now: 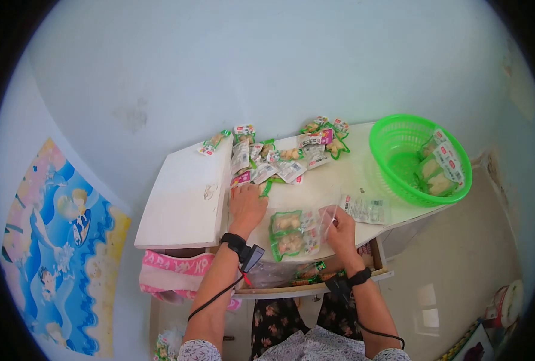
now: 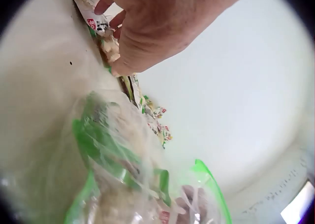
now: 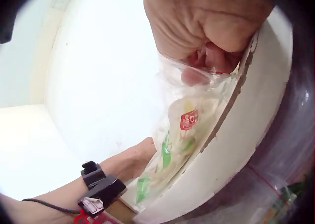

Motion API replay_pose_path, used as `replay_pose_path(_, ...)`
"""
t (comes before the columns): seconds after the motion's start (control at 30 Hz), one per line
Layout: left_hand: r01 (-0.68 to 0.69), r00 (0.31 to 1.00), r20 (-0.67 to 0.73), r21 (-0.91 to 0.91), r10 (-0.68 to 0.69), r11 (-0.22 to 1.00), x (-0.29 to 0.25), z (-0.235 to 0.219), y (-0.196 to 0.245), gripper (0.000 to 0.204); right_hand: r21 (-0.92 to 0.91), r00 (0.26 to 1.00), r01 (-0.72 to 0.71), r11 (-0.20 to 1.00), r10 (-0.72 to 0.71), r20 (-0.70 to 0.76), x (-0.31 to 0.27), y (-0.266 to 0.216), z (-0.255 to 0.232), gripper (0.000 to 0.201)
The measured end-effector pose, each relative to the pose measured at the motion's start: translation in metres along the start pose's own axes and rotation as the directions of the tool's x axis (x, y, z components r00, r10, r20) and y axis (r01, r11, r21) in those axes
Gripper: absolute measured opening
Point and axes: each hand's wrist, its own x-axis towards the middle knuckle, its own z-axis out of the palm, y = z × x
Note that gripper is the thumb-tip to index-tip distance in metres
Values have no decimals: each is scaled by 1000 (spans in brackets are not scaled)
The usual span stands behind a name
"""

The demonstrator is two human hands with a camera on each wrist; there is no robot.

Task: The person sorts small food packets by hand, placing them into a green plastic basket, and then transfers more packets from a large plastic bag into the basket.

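My right hand (image 1: pixel 339 230) pinches the mouth of a clear plastic bag (image 3: pixel 170 88) at the front of the white tabletop. Inside that bag lie a couple of green-edged snack packets (image 1: pixel 287 231) with pale contents. My left hand (image 1: pixel 247 207) reaches to the near side of a pile of similar packets (image 1: pixel 261 157). Its fingers curl round one snack packet (image 2: pixel 109 48), partly hidden under the hand. Beside the right hand a packet (image 1: pixel 363 209) lies with its grey printed back upward.
A green plastic basket (image 1: pixel 394 174) holding a few packets stands at the right. A raised white board (image 1: pixel 186 192) borders the left. Under the front edge, an open drawer (image 1: pixel 315 293) contains more packets. A pink and white cloth (image 1: pixel 174 271) hangs at its left end.
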Motion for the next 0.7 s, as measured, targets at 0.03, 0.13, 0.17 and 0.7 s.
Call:
replay_pose_path(0.03, 36, 999, 36, 7, -36, 999, 1, -4, 2, 48, 11, 1000, -7, 1000, 7, 0, -1, -1, 1, 15)
replay_pose_path(0.13, -98, 983, -151, 66, 107, 993, 9, 14, -2, 44, -33, 1000, 0, 999, 0, 0, 0, 0, 0, 15)
replay_pose_path(0.17, -100, 988, -114, 59, 106, 993, 14, 20, -6, 43, -16, 1000, 2, 1000, -2, -6, -1, 1, 0, 14)
replay_pose_path(0.7, -80, 960, -280, -190, 24, 979, -6, -25, 31, 42, 84, 980, 8, 996, 9, -199, -6, -19, 5, 14)
